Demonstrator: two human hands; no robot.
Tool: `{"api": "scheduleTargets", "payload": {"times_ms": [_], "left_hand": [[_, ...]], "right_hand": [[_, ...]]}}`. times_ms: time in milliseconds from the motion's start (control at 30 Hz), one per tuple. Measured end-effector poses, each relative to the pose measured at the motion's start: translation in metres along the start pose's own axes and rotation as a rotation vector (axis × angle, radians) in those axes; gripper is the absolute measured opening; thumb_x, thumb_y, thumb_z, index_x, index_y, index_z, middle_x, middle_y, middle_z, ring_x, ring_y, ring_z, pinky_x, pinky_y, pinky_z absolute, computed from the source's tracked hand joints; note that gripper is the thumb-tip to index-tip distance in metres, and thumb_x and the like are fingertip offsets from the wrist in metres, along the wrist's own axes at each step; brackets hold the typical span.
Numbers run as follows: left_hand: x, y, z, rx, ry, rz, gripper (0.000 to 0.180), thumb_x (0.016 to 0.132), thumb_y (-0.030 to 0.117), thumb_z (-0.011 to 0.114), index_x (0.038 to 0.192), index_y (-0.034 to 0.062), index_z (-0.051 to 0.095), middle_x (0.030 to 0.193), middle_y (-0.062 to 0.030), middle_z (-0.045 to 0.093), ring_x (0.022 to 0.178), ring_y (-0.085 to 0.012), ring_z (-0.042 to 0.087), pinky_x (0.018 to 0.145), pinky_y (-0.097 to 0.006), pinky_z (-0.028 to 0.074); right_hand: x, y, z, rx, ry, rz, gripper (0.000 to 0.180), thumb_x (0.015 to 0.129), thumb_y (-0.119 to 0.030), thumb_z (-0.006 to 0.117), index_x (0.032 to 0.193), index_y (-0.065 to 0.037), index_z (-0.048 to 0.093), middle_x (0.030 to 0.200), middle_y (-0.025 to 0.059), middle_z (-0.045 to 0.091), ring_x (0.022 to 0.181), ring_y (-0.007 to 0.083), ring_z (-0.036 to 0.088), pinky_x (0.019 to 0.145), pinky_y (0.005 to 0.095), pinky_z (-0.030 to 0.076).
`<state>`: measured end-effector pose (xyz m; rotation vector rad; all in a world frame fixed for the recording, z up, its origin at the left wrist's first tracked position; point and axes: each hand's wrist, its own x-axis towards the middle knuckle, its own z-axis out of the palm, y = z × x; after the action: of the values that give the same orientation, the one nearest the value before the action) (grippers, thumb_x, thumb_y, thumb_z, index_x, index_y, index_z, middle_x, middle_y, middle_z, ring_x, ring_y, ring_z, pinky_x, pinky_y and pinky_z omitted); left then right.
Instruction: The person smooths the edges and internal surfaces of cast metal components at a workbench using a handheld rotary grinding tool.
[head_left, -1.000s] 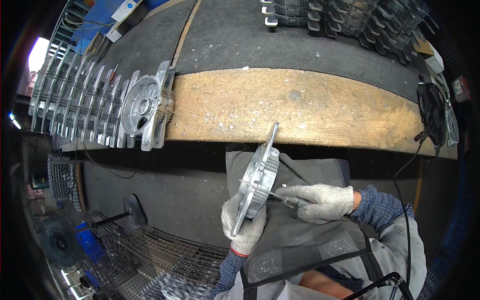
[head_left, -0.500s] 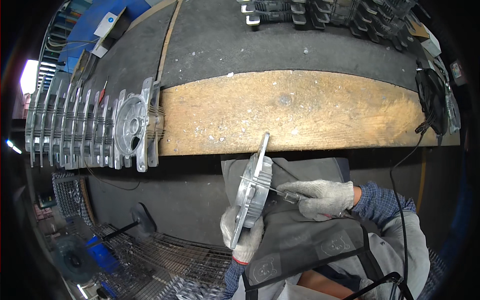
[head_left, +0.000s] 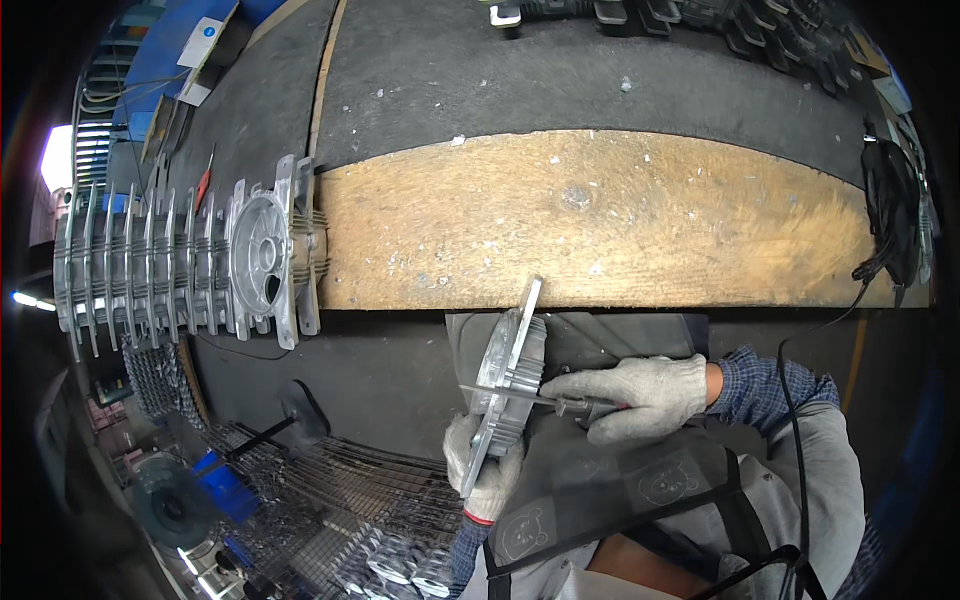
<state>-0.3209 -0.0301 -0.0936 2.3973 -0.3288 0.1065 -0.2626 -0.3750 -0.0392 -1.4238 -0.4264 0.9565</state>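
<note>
My left hand (head_left: pixel 484 470), in a pale knitted glove, grips the lower end of a finned round metal casting (head_left: pixel 510 385) with a flat mounting bar. The casting stands on edge, tilted, in front of the wooden board. My right hand (head_left: pixel 640 395), gloved likewise, is closed around a slim hand tool (head_left: pixel 572 405) with a long thin metal shaft. That shaft passes across or through the casting, and its tip shows on the left side. Which opening it sits in, if any, I cannot tell.
A row of stacked castings (head_left: pixel 180 260) stands at the left end of the wooden board (head_left: pixel 570 220). Metal crumbs are scattered on the board. More castings (head_left: pixel 700 20) stand at the back. A black pouch (head_left: pixel 888 205) and cable (head_left: pixel 797 420) are at the right; a wire rack (head_left: pixel 370 490) is lower left.
My right hand has shifted slightly, and the tool's shaft now crosses the casting lower down, with its tip farther left. My left hand still grips the casting. The view has shifted a little.
</note>
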Motion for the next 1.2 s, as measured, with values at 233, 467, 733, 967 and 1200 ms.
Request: {"api": "scheduleTargets", "payload": {"times_ms": [233,467,733,967,1200], "left_hand": [[0.001,0.002,0.005,-0.018,0.012,-0.065,0.066,0.081,0.025,0.091,0.133,0.0010,0.057,0.119,-0.0232,0.066,0.109,-0.0461,0.067,0.096,-0.058,0.056],[-0.003,-0.008,0.003,0.015,-0.078,-0.116,0.067,0.082,0.024,0.092,0.134,0.0004,0.057,0.120,-0.0228,0.066,0.109,-0.0457,0.068,0.095,-0.056,0.056],[0.002,0.002,0.003,0.016,0.032,0.029,0.071,0.077,0.012,0.095,0.135,0.0000,0.057,0.121,-0.0213,0.065,0.107,-0.0446,0.068,0.094,-0.054,0.057],[0.003,-0.006,0.004,0.035,0.023,0.122,0.070,0.077,0.014,0.095,0.135,0.0002,0.058,0.121,-0.0224,0.066,0.109,-0.0444,0.069,0.096,-0.054,0.057],[0.005,-0.018,0.015,0.011,0.189,0.239,0.067,0.086,0.030,0.092,0.134,-0.0051,0.062,0.119,-0.0236,0.068,0.099,-0.0397,0.070,0.087,-0.048,0.058]], "right_hand": [[-0.009,0.022,0.004,0.156,0.094,-0.040,0.073,0.108,-0.031,0.058,0.171,-0.002,0.034,0.155,0.0212,0.061,0.139,0.0320,0.063,0.116,0.0409,0.051],[-0.002,0.027,0.005,0.495,-0.010,0.194,0.073,0.108,-0.027,0.058,0.171,-0.003,0.033,0.143,0.0133,0.066,0.105,0.0181,0.070,0.090,0.0317,0.060],[-0.012,0.022,0.013,0.562,0.159,0.151,0.071,0.109,-0.016,0.052,0.172,0.002,0.026,0.116,0.0036,0.066,0.077,0.0052,0.057,0.067,0.0209,0.052],[-0.009,0.006,0.009,-0.249,0.287,-0.021,0.079,0.108,-0.045,0.062,0.171,-0.006,0.032,0.112,0.0225,0.078,0.088,0.0325,0.079,0.075,0.0431,0.064],[-0.029,-0.038,-0.008,-0.994,0.545,0.265,0.080,0.105,-0.057,0.066,0.164,-0.009,0.041,0.080,0.0207,0.074,0.065,0.0348,0.077,0.055,0.0464,0.062]]}}
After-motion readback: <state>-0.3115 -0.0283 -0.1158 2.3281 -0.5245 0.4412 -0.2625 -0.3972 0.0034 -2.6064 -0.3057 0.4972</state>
